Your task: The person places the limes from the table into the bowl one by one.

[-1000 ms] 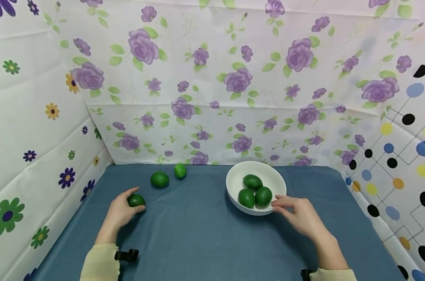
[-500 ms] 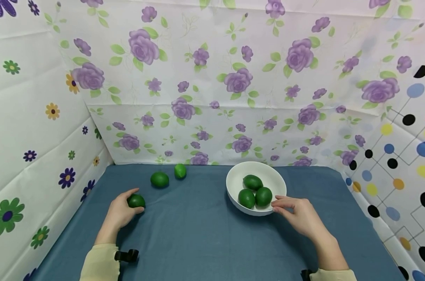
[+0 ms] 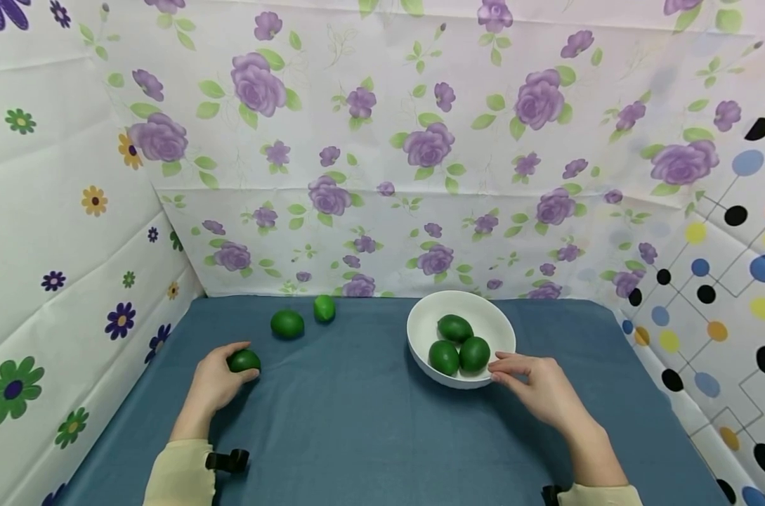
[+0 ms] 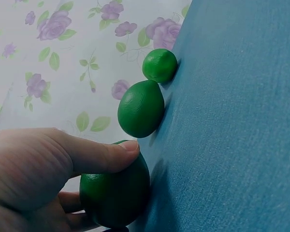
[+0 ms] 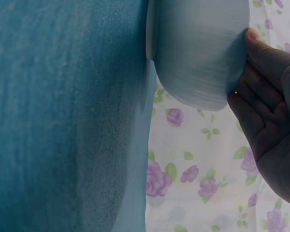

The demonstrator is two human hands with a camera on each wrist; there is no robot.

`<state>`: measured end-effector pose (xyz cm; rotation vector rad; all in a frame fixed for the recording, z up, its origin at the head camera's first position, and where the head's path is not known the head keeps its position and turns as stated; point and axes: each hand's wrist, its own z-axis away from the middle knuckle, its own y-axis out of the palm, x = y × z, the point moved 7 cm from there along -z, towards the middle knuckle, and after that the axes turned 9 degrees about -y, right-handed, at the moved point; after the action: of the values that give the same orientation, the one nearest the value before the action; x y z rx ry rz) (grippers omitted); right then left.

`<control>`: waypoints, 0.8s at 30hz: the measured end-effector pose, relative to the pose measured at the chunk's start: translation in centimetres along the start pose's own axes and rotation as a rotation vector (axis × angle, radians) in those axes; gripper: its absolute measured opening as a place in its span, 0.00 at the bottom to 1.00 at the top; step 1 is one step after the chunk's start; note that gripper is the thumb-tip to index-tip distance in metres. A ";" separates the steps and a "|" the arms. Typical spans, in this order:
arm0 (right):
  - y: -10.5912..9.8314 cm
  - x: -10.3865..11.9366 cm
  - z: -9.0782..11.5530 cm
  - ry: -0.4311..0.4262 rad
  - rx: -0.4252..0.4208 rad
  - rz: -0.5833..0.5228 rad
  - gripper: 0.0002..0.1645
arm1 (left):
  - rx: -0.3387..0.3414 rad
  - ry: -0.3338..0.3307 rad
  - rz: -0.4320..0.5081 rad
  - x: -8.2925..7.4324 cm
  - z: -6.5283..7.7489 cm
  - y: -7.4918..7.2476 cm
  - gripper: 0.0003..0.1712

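Observation:
On the left of the head view, my left hand [image 3: 216, 379] holds a dark green lime [image 3: 244, 360] between thumb and fingers, at or close to the cloth. The left wrist view has the thumb lying across this lime [image 4: 117, 193]; the fingertips are partly hidden behind it. At the right, my right hand [image 3: 537, 385] pinches the near right rim of a white bowl [image 3: 423, 316]. Three green limes [image 3: 454, 328] lie inside the bowl. From the right wrist view, the thumb is at the rim and the fingers touch the bowl's outer wall [image 5: 203, 53].
Beyond my left hand lie another dark lime [image 3: 287, 324] and a smaller, brighter green lime [image 3: 324, 308]. A blue cloth [image 3: 357, 422] covers the table. A flowered curtain [image 3: 382, 140] hangs along the back edge, with patterned sheets at both sides.
The left thumb has drawn in slightly against the lime, which has shifted a touch to the left. The right hand and the bowl stay where they were.

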<state>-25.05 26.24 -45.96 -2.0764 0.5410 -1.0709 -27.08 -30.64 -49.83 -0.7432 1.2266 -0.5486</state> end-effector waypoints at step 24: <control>0.1 -0.2 0.0 -0.010 -0.001 0.019 0.10 | -0.020 -0.003 0.001 0.2 0.0 -0.1 0.39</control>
<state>-25.20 26.26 -46.16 -2.0719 0.5554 -1.0492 -27.06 -30.80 -49.90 -0.7606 1.2308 -0.5347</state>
